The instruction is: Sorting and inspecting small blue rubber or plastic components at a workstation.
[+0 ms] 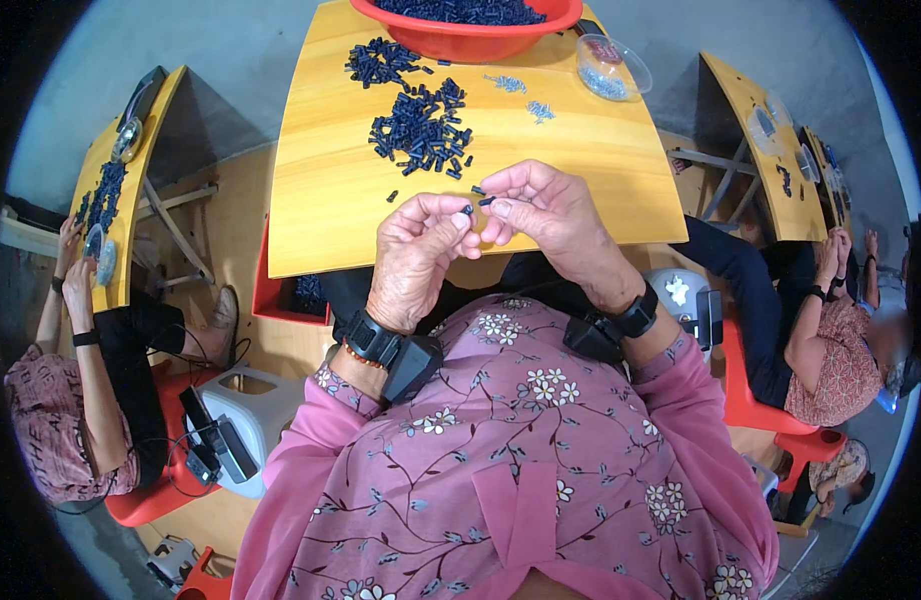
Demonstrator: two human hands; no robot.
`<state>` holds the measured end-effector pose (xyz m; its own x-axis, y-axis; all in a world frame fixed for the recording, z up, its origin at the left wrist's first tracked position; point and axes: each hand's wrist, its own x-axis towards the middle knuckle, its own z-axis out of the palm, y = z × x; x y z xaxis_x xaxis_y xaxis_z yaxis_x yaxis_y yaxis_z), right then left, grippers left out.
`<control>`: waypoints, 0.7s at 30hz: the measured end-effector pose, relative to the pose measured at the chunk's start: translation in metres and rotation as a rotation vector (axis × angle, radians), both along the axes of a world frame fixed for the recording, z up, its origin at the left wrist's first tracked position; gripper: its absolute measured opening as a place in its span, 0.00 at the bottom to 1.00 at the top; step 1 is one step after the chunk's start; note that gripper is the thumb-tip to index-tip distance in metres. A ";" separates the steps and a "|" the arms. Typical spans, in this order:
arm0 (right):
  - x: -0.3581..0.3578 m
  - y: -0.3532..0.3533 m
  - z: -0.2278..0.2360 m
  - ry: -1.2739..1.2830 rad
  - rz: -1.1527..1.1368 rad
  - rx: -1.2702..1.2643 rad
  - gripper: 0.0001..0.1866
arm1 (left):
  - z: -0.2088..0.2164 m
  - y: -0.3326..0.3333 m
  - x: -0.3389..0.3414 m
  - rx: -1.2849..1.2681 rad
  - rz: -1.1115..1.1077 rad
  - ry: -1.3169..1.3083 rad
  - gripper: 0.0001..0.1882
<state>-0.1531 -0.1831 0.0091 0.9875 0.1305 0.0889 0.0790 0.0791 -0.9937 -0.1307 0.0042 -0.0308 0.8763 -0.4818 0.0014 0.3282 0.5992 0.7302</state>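
Observation:
Above the near edge of the yellow table (325,190), my two hands are close together. My left hand (417,258) pinches a small dark cylindrical piece (467,210) between thumb and fingertips. Another small black piece (486,201) is pinched in my right hand (550,218), its end toward the first. Just beyond my fingers a loose black piece (477,190) shows, and one more (392,196) lies left of my left hand. A heap of black cylindrical pieces (418,130) spreads farther up the table, with a second heap (380,62) behind it.
A red basin (460,45) full of dark pieces stands at the far edge. Small silvery parts (540,111) lie near a clear plastic bowl (635,75). Below the table's left side is a red crate (280,300). People sit at tables (158,150) on both sides.

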 end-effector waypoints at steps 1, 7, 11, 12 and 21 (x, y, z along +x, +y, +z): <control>0.000 0.000 -0.001 0.002 0.000 0.000 0.07 | 0.000 0.000 0.000 -0.006 -0.005 -0.003 0.07; 0.001 -0.002 -0.003 -0.076 -0.026 -0.011 0.06 | 0.004 0.000 0.000 0.002 0.018 0.047 0.07; -0.002 0.002 0.005 -0.086 -0.037 -0.054 0.05 | 0.003 0.001 -0.001 -0.003 0.012 0.036 0.07; -0.003 0.003 0.006 -0.091 -0.042 -0.081 0.05 | 0.003 0.001 0.000 0.000 0.011 0.035 0.07; -0.004 0.008 0.012 -0.149 -0.047 -0.209 0.05 | 0.006 0.001 0.000 0.025 0.007 0.043 0.07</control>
<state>-0.1568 -0.1750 0.0209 0.9709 0.1152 0.2102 0.2248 -0.1336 -0.9652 -0.1307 0.0054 -0.0250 0.8787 -0.4750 -0.0480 0.3552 0.5833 0.7304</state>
